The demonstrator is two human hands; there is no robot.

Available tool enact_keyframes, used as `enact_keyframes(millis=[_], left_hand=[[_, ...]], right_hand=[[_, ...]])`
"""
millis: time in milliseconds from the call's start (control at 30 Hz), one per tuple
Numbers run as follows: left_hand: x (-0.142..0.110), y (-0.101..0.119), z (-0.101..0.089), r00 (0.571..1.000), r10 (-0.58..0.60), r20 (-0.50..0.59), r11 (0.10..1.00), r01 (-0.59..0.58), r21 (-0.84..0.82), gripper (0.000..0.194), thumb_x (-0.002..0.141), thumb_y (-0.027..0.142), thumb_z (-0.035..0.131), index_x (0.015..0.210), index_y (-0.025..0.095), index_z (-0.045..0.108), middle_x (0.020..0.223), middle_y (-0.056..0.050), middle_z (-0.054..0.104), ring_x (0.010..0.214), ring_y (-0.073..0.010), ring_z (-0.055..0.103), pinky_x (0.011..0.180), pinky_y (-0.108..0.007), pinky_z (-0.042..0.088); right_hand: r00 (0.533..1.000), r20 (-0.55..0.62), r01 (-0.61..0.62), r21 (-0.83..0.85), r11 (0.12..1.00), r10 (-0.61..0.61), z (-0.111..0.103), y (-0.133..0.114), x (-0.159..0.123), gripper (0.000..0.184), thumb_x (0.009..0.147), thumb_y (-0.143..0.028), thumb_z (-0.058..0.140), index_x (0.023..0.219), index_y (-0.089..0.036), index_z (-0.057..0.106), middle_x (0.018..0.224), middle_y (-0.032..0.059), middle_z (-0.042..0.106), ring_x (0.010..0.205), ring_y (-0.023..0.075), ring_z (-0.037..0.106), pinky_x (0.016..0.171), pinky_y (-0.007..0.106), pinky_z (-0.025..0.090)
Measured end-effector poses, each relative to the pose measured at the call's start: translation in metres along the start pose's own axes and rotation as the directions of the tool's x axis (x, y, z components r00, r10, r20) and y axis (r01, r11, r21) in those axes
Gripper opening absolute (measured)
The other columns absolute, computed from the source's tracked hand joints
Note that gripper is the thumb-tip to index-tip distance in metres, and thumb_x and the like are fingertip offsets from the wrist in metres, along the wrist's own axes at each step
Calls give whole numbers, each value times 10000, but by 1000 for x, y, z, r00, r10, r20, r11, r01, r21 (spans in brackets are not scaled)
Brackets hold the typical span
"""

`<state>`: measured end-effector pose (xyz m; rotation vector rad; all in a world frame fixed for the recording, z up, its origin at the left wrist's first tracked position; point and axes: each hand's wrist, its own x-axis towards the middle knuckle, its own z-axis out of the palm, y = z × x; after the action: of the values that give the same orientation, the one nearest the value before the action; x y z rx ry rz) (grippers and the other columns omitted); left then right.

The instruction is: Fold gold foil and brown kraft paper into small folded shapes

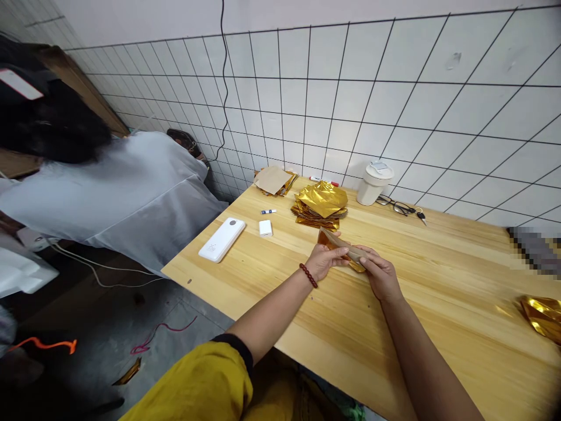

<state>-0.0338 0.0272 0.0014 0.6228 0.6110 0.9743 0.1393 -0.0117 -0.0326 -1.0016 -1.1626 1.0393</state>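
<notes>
Between my two hands, just above the wooden table (245,272), is a folded sheet of gold foil paper (332,238) with a dull brown back. My left hand (325,261), a red bead bracelet on its wrist, pinches the sheet's left part. At the sheet's right end, the thumb and fingers of my right hand (380,273) are closed on it. Beyond my hands lies a stack of gold foil sheets (321,202). A second pile of sheets (272,180), with a brown side up, sits farther back on the left.
A white power bank (222,240) and a small white charger (265,228) lie on the left. At the wall stand a white cup (373,184), glasses (403,208) and keys (421,216). Gold foil (542,316) lies far right. A person in a white shirt (127,187) is at left.
</notes>
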Motion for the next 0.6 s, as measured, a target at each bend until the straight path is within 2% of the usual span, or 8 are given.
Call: enact_keyframes(millis=[167,300,400,500,600], left_hand=[[1,-1,-1,1000,5,-5,1000,-5,19,754,541,202,846,1227,177,535,936,-63,702,774,-180,669,657,-306,548],[2,-3,-2,1000,3,22,997,-5,75,593,505,216,834,1045,137,602,899,-76,697,801,-204,661,738,-384,560],[3,-3,-3,1000,13,24,997,-15,77,563,485,195,820,1003,152,603,949,-74,698,854,-213,659,815,-446,551],[3,-2,-4,997,5,77,998,-10,60,556,491,189,815,1008,158,612,977,-78,700,893,-222,662,867,-474,532],[2,-1,-3,984,-19,178,1000,16,15,529,504,177,811,1004,154,638,999,-95,705,935,-238,666,889,-465,524]], right_hand=[[998,-52,-19,74,997,23,0,1,1,147,739,-336,772,871,-274,792,1138,52,693,1155,262,590,1043,443,429],[981,-162,-75,198,977,108,3,-1,3,201,701,-353,786,870,-245,789,1109,53,715,1122,269,615,1009,432,468],[965,-203,-103,283,953,165,4,-3,5,221,696,-355,784,880,-232,785,1084,51,735,1086,271,643,1010,438,479],[961,-215,-101,317,943,175,4,-4,6,227,699,-351,785,889,-227,780,1060,50,748,1070,266,659,1005,432,490],[960,-225,-92,310,946,167,4,-5,5,215,698,-356,793,873,-231,779,1029,43,757,1039,257,673,967,418,517]])
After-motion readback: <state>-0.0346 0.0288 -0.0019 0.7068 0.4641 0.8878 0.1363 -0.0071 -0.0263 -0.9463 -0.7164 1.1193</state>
